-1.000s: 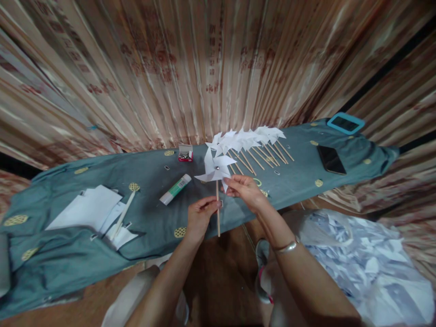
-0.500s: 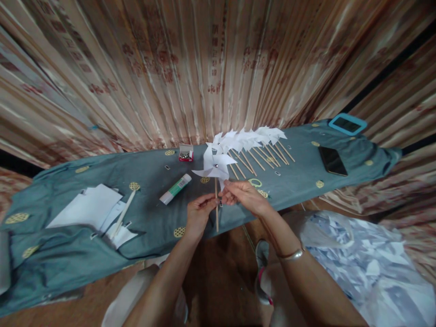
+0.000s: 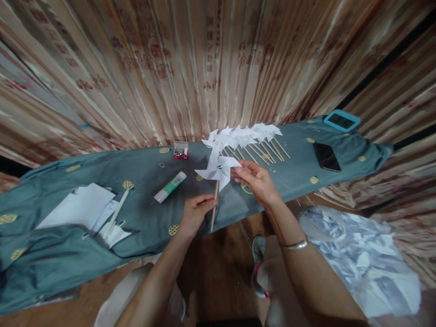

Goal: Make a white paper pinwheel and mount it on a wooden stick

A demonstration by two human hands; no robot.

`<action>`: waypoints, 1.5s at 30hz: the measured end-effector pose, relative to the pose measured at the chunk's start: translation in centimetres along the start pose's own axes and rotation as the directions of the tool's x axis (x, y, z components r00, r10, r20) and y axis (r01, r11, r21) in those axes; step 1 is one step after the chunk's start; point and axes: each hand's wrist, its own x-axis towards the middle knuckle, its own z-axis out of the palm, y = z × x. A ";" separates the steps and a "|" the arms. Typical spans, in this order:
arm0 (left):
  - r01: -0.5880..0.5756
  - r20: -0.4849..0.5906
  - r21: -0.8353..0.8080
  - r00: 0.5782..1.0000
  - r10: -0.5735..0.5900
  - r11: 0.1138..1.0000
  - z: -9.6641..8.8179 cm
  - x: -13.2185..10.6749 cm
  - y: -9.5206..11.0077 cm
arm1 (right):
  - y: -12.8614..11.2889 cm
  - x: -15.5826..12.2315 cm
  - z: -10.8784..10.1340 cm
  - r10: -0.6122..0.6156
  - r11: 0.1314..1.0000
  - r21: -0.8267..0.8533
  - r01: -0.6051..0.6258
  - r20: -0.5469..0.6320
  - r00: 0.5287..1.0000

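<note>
A white paper pinwheel (image 3: 214,169) with a shiny pin at its centre is held over the near edge of the cloth-covered table (image 3: 143,168). My left hand (image 3: 195,214) pinches its thin wooden stick between thumb and fingertips. At the wheel's right side, the fingers of my right hand (image 3: 260,182) close on a paper blade. Just behind lies a row of finished-looking pinwheels (image 3: 254,134), their sticks pointing towards me. A small open box of metal pins (image 3: 180,151) and a green-and-white glue stick (image 3: 170,187) are to the left.
White paper pieces (image 3: 76,208) and a pale rod (image 3: 118,211) lie at the left. A dark phone (image 3: 327,157) and a blue-framed device (image 3: 341,119) rest at the right. Below stands a plastic bag of folded paper (image 3: 364,259). Curtains (image 3: 190,68) hang behind the table.
My right hand has moved from beside the stick up and right to a blade. The wheel has turned, and its stick now leans slightly. My left hand keeps its hold.
</note>
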 end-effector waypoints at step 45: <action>-0.018 -0.009 0.051 1.000 0.018 0.999 0.0 0.2 -0.1 | 0.5 -0.1 0.8 0.093 0.995 -0.043 -0.088 0.123 0.988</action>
